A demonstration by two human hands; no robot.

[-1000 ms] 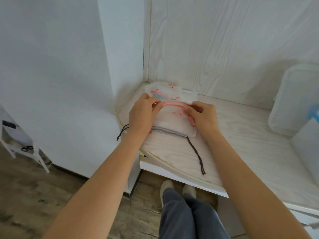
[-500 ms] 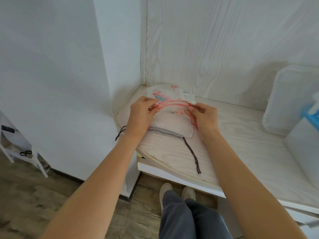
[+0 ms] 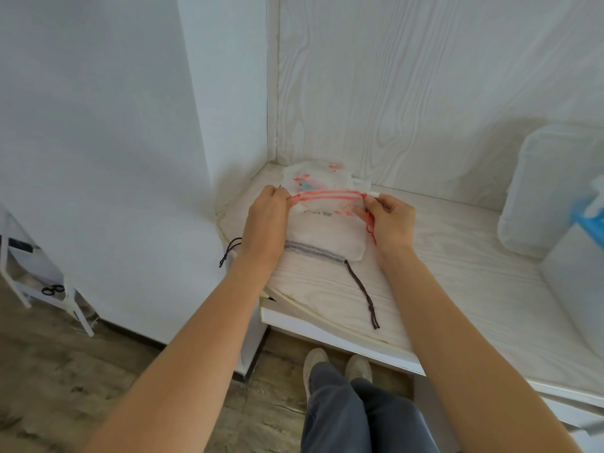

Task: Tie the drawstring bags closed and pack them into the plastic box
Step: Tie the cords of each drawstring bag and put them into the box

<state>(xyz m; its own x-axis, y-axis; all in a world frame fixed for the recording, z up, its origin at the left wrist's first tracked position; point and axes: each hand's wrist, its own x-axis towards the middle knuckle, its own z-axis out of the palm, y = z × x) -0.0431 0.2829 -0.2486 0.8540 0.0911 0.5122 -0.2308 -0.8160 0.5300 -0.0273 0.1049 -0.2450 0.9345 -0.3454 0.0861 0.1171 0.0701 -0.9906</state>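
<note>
Two white cloth drawstring bags lie stacked in the desk's back left corner. The upper bag has a pink and blue print and a red drawstring. My left hand pinches the red string's left end, my right hand pinches its right end, and the cord runs taut between them. A loose red tail hangs under my right hand. The lower bag has a grey channel and a dark brown drawstring trailing toward the desk's front edge. The clear plastic box stands at the right edge, partly cut off.
A translucent lid leans against the back wall at right, beside a blue latch. The white wood-grain desk meets walls at the back and left. A small white rack with scissors stands on the floor at left.
My hands have moved apart, drawing the red drawstring out straight and taut across the upper bag's mouth. The lower bag has not moved.
</note>
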